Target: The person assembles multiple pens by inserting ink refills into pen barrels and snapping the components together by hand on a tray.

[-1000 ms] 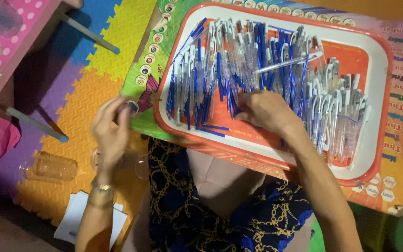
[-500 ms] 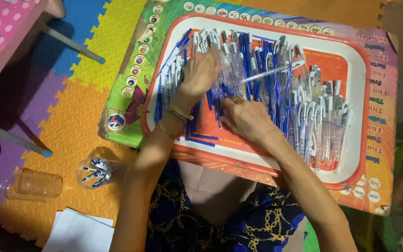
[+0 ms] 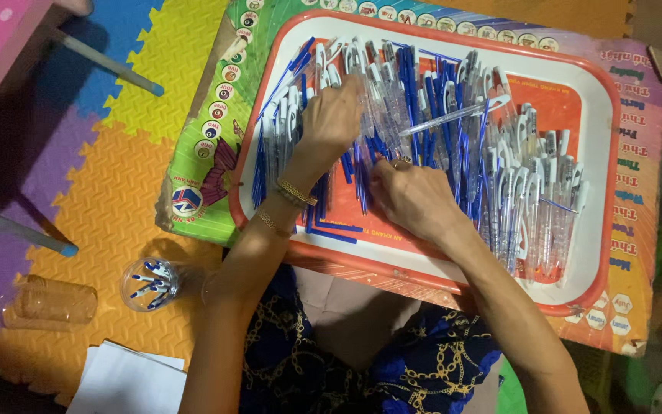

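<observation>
Clear plastic pen barrels with white clips (image 3: 530, 192) are lying packed side by side across the centre and right of the frame, filling a white rectangular plastic tray with an orange rim (image 3: 603, 100). Thin blue ink refills (image 3: 415, 92) are lying mixed among them, mostly running top to bottom, with a loose bunch (image 3: 323, 222) spilling toward the tray's lower left edge. One assembled clear pen (image 3: 453, 116) is lying crosswise on top of the heap, tilted up to the right. The left hand (image 3: 331, 119) is resting on the pens at upper centre, and the right hand (image 3: 411, 195) is pressing down just below it.
</observation>
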